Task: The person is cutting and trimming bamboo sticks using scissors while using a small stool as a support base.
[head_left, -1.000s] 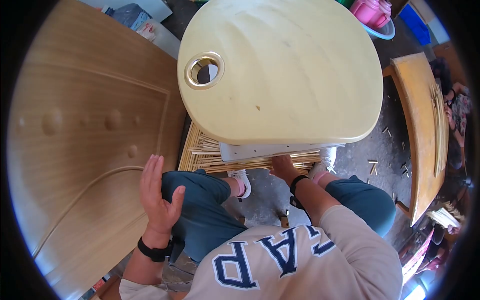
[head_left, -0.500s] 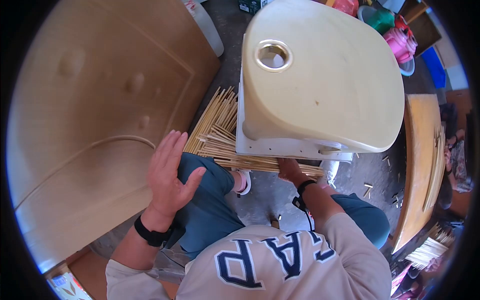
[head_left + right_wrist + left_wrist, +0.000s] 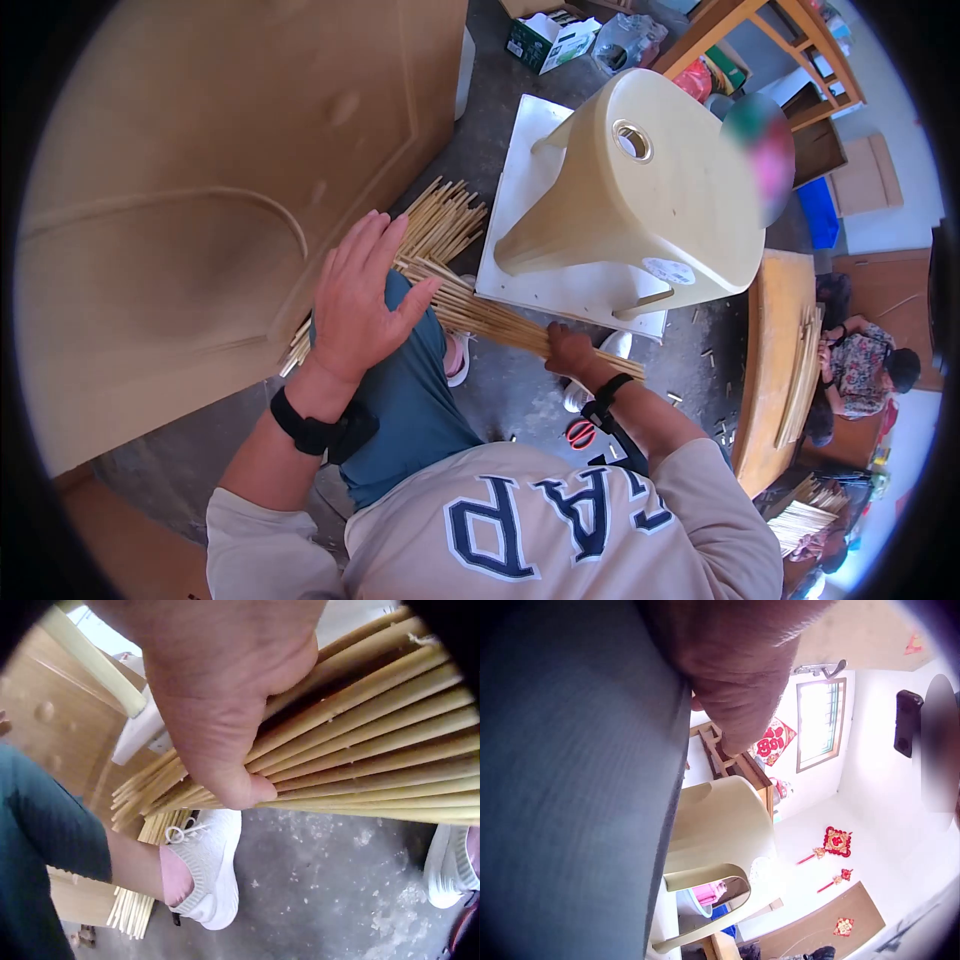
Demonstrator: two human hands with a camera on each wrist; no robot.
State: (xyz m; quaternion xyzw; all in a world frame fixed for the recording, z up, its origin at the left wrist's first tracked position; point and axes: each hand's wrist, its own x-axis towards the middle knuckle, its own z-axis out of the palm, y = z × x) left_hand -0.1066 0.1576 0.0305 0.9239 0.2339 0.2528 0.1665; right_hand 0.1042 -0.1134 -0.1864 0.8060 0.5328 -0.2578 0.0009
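Note:
A bundle of thin, straw-coloured sticks (image 3: 490,315) lies slantwise across in front of the person's legs. My right hand (image 3: 572,352) grips it toward its right end. The right wrist view shows the thumb (image 3: 244,787) bent over the sticks, the other fingers hidden behind them. My left hand (image 3: 365,300) is held over the left knee with fingers straight and thumb apart, holding nothing. Behind the knee, a second heap of similar sticks (image 3: 445,220) lies on the floor.
A cream plastic stool (image 3: 690,180) stands on a white board (image 3: 525,280) ahead. A brown panel (image 3: 250,150) rises at left. Red-handled scissors (image 3: 580,433) lie on the floor. At right, another person (image 3: 860,365) sits by a wooden table (image 3: 765,350) bearing sticks.
The head view has swung, bringing the scissors, the stool's legs and more of the room into view. The gripped bundle now slants more, its right end lower. The left hand stays open.

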